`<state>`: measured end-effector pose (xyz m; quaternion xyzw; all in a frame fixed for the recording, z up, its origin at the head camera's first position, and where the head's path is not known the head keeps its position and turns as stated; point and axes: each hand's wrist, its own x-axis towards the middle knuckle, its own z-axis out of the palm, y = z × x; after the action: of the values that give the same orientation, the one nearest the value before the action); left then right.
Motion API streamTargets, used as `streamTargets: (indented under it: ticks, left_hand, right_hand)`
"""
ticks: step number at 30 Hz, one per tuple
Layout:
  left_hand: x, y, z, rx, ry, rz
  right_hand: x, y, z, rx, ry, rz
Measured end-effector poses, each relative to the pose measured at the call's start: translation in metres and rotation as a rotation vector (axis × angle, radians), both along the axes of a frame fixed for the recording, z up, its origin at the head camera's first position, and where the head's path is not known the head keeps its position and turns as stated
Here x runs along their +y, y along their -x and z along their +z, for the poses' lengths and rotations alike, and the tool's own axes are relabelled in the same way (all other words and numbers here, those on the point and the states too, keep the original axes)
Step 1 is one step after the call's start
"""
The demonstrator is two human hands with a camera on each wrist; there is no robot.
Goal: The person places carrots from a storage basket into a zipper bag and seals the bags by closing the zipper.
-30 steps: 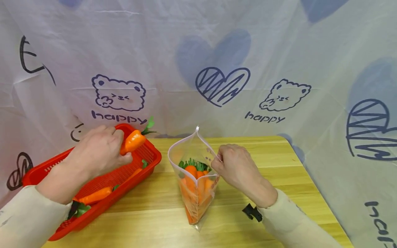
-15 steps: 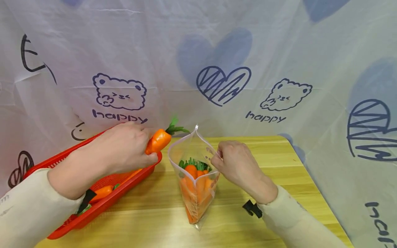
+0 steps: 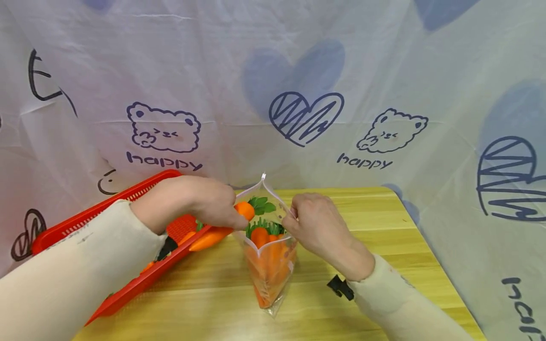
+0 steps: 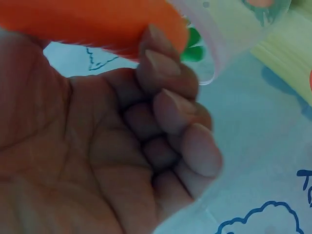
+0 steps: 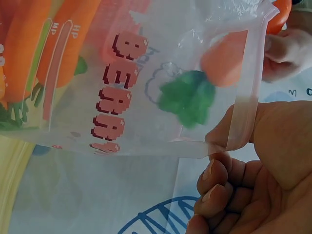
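In the head view my left hand [image 3: 213, 203] pinches an orange carrot [image 3: 211, 239] between thumb and fingers. Its leafy green top [image 3: 262, 205] reaches into the mouth of a clear zip bag [image 3: 260, 279], while its tip points back over the basket edge. My right hand [image 3: 313, 222] pinches the bag's right rim and the mouth gapes wide. Several carrots [image 3: 273, 255] stand inside the bag, green tops up. The right wrist view shows the carrot's leaves [image 5: 187, 97] through the printed plastic, and the rim between thumb and forefinger. In the left wrist view the other fingers curl below the carrot [image 4: 97, 29].
A red plastic basket [image 3: 141, 284] stands at the left of the wooden table [image 3: 367, 303], partly hidden under my left arm, with some carrots [image 3: 185, 238] in it. A white printed cloth [image 3: 239, 94] hangs close behind the table.
My left hand has carried the carrot rightwards from above the basket to the bag, its leaves now within the mouth. My right hand has kept hold of the rim, shifting slightly left.
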<state>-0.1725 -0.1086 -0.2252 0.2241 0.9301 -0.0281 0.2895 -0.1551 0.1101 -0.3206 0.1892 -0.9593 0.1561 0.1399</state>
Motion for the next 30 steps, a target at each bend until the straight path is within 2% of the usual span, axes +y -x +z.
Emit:
streamTargets:
  ticks: [3, 7, 10, 13, 16, 19, 26, 28, 30]
  left_hand:
    - [0.006, 0.011, -0.003, -0.082, 0.031, 0.018]
    - [0.017, 0.026, -0.009, -0.228, 0.005, 0.049]
    - [0.026, 0.033, -0.017, -0.267, -0.023, 0.05]
    - [0.038, 0.033, -0.025, -0.185, 0.012, 0.05]
    - [0.05, 0.029, -0.036, -0.056, 0.086, 0.086]
    - [0.059, 0.024, -0.046, 0.029, 0.146, 0.115]
    - [0.067, 0.018, -0.066, 0.185, 0.109, 0.161]
    - [0.068, 0.017, -0.071, 0.235, 0.072, 0.204]
    - [0.067, 0.015, -0.075, 0.259, 0.054, 0.205]
  right_hand:
    - [-0.003, -0.001, 0.0, 0.003, 0.002, 0.006]
    - [-0.007, -0.002, 0.002, -0.005, 0.0, 0.011]
    - [-0.01, -0.003, 0.003, -0.011, -0.005, 0.017]
    - [-0.012, -0.004, 0.003, 0.0, -0.005, 0.029]
    - [-0.014, -0.005, 0.003, 0.021, 0.001, 0.04]
    - [-0.015, -0.005, 0.003, 0.036, 0.006, 0.049]
    - [-0.015, -0.005, 0.001, 0.071, 0.018, 0.063]
    - [-0.015, -0.005, 0.001, 0.081, 0.022, 0.064]
    - [-0.015, -0.005, 0.0, 0.083, 0.027, 0.067]
